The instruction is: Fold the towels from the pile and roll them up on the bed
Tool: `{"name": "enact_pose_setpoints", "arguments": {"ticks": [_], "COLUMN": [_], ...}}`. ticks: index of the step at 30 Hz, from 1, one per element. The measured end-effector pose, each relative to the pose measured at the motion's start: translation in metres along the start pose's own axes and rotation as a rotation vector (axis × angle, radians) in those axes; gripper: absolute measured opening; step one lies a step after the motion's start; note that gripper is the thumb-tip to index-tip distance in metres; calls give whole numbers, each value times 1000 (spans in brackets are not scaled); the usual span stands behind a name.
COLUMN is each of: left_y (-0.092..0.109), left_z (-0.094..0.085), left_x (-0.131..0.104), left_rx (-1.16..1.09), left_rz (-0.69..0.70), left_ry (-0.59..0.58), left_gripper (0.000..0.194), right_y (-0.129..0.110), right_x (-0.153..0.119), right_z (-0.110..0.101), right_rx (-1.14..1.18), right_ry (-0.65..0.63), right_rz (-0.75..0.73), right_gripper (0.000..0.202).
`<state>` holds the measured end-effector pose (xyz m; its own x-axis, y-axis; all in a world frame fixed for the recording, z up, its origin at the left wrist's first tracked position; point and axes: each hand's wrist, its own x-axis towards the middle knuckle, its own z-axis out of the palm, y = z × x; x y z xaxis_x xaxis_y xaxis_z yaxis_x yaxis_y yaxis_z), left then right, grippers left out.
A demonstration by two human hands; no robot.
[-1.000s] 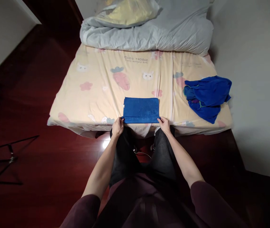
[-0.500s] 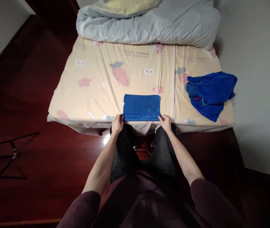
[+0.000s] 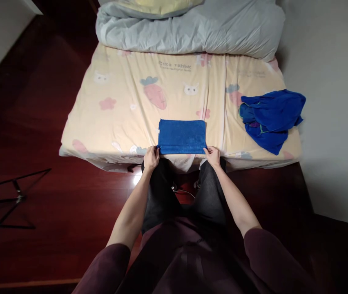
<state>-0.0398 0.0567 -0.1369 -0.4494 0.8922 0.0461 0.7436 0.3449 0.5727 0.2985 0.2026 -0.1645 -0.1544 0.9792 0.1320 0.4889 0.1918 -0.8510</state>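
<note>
A blue towel (image 3: pixel 181 135), folded into a flat rectangle, lies at the near edge of the bed. A small white tag sticks out from its left side. My left hand (image 3: pixel 152 157) pinches the towel's near left corner between thumb and fingers. At the near right corner, my right hand (image 3: pixel 212 156) grips the cloth in the same way. The towel's near edge runs straight between both hands. To the right sits a crumpled heap of blue cloths (image 3: pixel 273 116) with some green edging.
The bed's yellow sheet (image 3: pixel 115 118) carries carrot and rabbit prints. A rolled grey quilt (image 3: pixel 189 34) lies across the far side, with a yellow pillow (image 3: pixel 161 6) on it. Black tripod legs (image 3: pixel 17 199) stand on the dark red floor at left; a wall (image 3: pixel 333 122) borders the right.
The whole view has shifted slightly. Both hands keep hold of the towel's near corners, and the towel and the heap stay as they were.
</note>
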Motion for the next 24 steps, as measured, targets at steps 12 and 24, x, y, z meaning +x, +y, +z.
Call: {"name": "enact_pose_setpoints", "arguments": {"ticks": [12, 24], "left_y": [5, 10], "left_z": [-1, -8], "left_x": [0, -3], "left_rx": [-31, -39], "left_rz": [-61, 187], "left_ry": [3, -54], "left_gripper": [37, 47], "right_y": [-17, -31], "right_x": [-3, -11], "right_z": [-4, -10], "right_rx": [-39, -213], "right_ry": [-18, -134], "right_rz": [-2, -367], "right_gripper": [35, 40]}}
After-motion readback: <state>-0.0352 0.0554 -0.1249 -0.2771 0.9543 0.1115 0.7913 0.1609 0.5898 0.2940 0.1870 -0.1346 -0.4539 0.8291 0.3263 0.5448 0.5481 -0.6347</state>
